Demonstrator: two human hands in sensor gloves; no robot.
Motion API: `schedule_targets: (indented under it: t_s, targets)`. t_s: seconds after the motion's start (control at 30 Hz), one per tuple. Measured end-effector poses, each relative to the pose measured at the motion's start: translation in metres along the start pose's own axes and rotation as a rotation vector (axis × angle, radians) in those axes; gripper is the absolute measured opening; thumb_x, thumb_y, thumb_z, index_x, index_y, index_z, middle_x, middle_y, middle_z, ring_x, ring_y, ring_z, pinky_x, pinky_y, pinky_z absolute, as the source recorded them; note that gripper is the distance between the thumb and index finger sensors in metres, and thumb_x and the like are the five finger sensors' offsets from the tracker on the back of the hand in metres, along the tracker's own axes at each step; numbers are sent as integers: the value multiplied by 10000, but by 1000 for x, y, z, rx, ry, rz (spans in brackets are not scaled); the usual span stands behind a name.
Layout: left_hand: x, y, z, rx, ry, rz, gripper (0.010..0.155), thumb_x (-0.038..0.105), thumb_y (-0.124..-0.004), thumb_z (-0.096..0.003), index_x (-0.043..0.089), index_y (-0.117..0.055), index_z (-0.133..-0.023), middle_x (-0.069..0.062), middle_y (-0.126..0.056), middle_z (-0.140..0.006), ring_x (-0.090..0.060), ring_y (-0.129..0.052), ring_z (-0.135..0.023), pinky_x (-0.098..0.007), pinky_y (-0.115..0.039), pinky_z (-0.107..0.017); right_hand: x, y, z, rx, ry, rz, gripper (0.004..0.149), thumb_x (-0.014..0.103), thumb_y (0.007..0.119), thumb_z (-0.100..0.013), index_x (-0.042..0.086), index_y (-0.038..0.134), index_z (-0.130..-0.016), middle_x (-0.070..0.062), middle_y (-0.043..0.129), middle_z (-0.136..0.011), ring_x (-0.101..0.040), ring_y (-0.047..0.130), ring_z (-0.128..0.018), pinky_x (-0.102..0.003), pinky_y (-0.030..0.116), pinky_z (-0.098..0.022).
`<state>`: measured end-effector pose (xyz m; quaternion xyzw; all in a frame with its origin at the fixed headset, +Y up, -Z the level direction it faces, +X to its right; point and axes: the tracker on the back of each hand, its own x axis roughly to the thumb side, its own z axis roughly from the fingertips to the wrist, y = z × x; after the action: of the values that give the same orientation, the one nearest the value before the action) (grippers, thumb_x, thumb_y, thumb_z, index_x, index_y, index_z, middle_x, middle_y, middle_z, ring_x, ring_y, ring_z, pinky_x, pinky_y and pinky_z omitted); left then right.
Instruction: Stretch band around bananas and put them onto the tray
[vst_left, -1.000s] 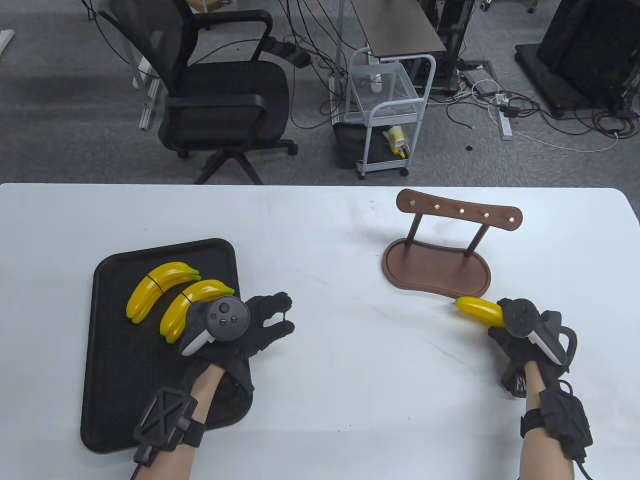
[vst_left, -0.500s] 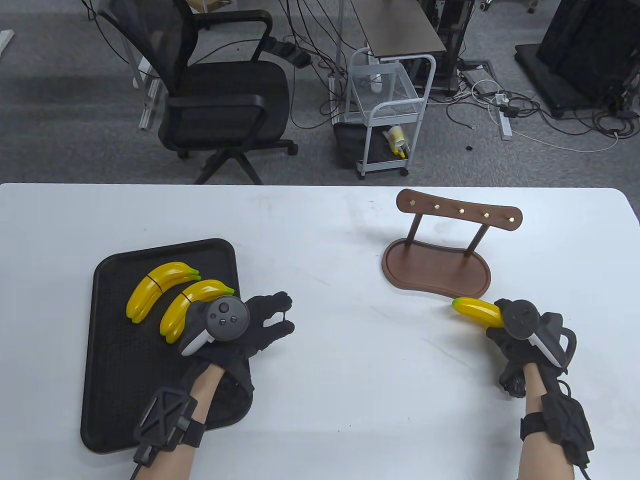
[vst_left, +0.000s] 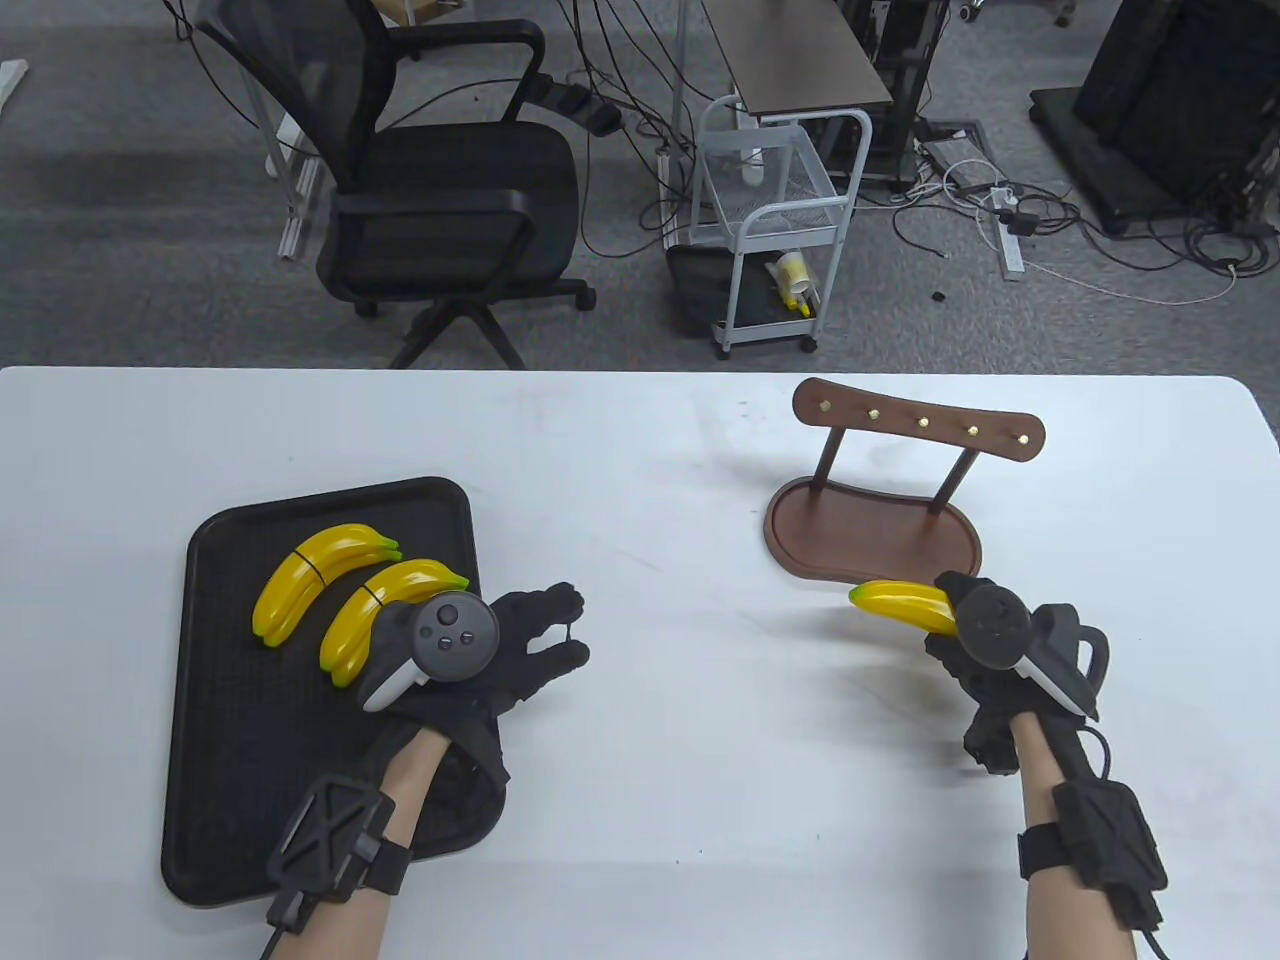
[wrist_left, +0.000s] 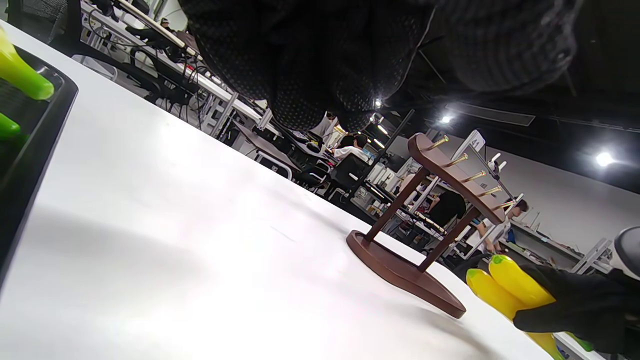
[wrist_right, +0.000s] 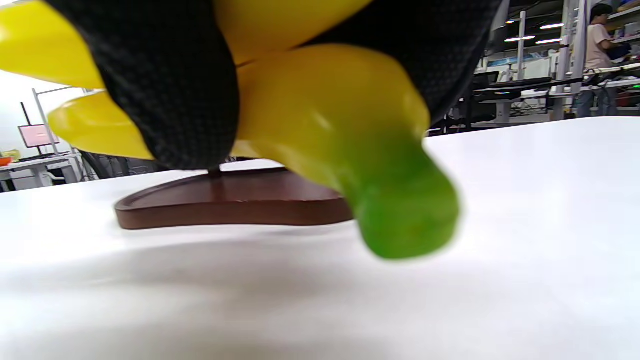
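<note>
While two banded bunches already lie on the black tray (vst_left: 210, 700), a third bunch of bananas (vst_left: 900, 603) is in the right hand (vst_left: 985, 650), lifted off the white surface (vst_left: 680, 720) just in front of the wooden stand (vst_left: 872, 535), so the step in hand looks like bringing this last bunch in to be banded. Taking the tray as landmark: the nearer banded bunch (vst_left: 385, 610) lies by its right edge, the other banded bunch (vst_left: 315, 580) just left of that, each crossed by a thin dark band; the held bunch is well to the tray's right. The right wrist view shows gloved fingers (wrist_right: 165, 100) clenched round the yellow bodies, green stem end pointing out. The left hand (vst_left: 500, 650) hovers just off the tray's right edge, thumb and forefinger nearly closed on something small and dark, perhaps a band; I cannot tell for sure. The next move probably calls for bringing both hands together, spreading a band over the bunch, then setting it on the tray's bare part.
</note>
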<state>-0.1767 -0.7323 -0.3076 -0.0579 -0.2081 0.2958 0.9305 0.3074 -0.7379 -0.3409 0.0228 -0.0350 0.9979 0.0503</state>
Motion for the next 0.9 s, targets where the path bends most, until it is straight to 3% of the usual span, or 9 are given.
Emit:
schedule_targets:
  t_s: [0.43,0.9]
  targets:
    - [-1,-1,0,-8,2,22,659,586,-676,-509,247,-606,-1069,8,-763,-1107,-265,-791,-1040,-462,-622,-824,50,-21,-4,-37,-99,-13,691,367,933,-438,145,625,-1015,-110,778,-1000,-339,899,-787,-468,834,-538]
    - [-1,-3,0,-17,8,54,659,587,-673,-518,236,-610,-1072,-1,-772,-1101,-271,-793,-1037,-469,-622,-821,109,-27,-8,-39,-208,-40,693,364,935,-437,145,625,-1017,-109,778,-1004,-342,901,-788,-473,830,-540]
